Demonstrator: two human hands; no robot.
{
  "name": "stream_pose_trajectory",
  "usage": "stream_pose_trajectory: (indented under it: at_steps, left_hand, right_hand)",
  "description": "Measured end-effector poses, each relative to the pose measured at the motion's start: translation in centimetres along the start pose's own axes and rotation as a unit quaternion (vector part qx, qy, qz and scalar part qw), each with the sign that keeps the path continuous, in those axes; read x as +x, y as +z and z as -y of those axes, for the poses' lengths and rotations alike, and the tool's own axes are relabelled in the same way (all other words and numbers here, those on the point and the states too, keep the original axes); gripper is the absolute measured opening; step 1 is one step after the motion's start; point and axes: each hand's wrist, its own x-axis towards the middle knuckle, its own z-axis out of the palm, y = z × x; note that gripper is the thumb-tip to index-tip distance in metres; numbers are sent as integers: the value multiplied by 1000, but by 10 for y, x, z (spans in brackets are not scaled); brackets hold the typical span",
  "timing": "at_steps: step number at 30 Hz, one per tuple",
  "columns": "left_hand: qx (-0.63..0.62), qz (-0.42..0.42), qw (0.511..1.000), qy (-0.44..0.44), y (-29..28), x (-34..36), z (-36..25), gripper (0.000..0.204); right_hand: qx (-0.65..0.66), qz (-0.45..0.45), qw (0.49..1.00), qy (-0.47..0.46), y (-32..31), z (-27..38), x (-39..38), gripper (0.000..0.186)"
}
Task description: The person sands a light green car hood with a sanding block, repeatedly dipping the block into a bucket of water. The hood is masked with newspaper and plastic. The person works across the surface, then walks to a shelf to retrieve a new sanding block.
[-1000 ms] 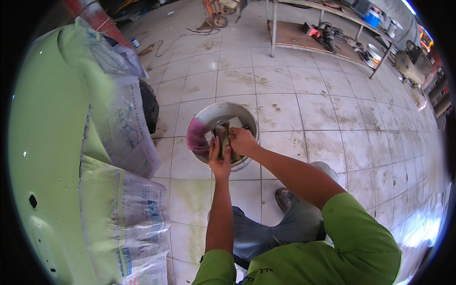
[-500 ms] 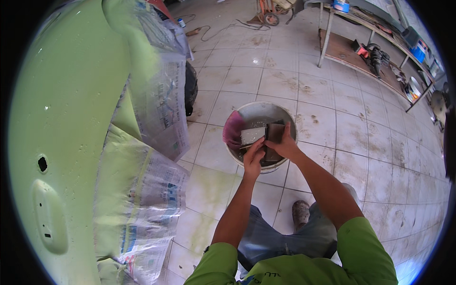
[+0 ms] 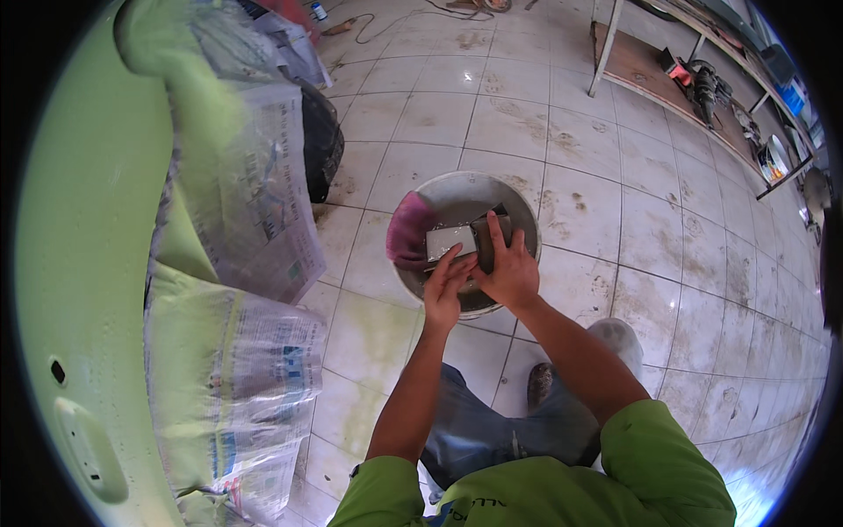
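Note:
A pale rectangular block (image 3: 450,239) is held over a round bucket (image 3: 525,206) with water in it. My left hand (image 3: 443,294) is closed on the block's near edge, fingertips on its face. Against the block's right side lies a dark brown sheet (image 3: 482,244), which looks like sandpaper. My right hand (image 3: 512,272) presses this sheet, its thumb near my left fingers and its other fingers laid over the sheet. A wet pink cloth (image 3: 408,230) hangs over the bucket's left rim. The undersides of block and sheet are hidden.
A light green vehicle panel (image 3: 97,220) fills the left side, with masking newspaper (image 3: 233,369) hanging along its edge. A black bundle (image 3: 322,145) sits behind the paper. A metal-framed shelf (image 3: 628,61) bearing a power tool (image 3: 705,92) stands far right on the tiled floor.
The view has shifted. My right hand has turned over the brown sheet, its fingers now across it rather than at its right edge. The block stays by my left hand.

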Motion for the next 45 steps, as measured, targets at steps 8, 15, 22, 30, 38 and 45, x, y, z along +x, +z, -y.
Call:
stream_pose_trajectory:
  at_steps: [8,15,22,30,38,45]
  left_hand:
    - [570,-7,797,197,36,-9,9,35]
    - [550,-105,827,-38,41,-17,-52,54]
    - [574,430,654,-242,56,-88,-259,46]
    - [567,348,684,-299,111,134,-320,49]
    - [480,321,768,-278,228,311,-308,53]
    - [496,531,567,-389,197,325,-320,56]
  right_hand:
    - [1,4,1000,18,-4,-13,7,99]
    - [94,210,964,132,-95,15,-28,97]
    - [-60,374,854,358,-312,-157,-277,95]
    - [-104,251,675,686,-611,-191,-232,46]
    - [-34,161,934,316,-520,-153,17,66]
    - [-14,208,917,341,-592,-159,129,64]
